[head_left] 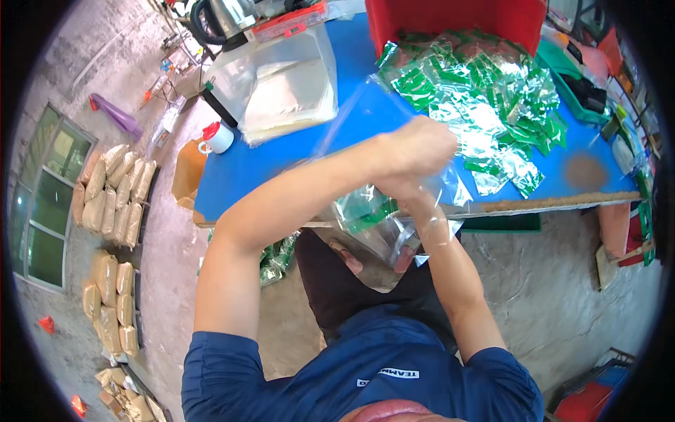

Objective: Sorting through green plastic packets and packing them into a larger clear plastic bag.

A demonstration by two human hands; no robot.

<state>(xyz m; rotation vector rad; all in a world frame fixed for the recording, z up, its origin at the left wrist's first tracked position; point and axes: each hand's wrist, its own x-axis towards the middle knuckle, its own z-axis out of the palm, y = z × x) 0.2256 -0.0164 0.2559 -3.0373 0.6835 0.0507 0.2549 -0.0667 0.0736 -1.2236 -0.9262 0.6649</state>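
At the near edge of the blue table [274,172], the left hand [422,145] is curled closed above the right hand [404,188]; what is gripped cannot be told, nor the right's finger position. Just below, a clear plastic bag [382,239] containing green packets is seen. Green-and-silver foil packets [492,105] are heaped before a red bin [453,15].

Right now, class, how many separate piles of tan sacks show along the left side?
3: an upper pile beside the window, a middle pile below that, and a lowest pile near the bottom edge. More may be hidden.
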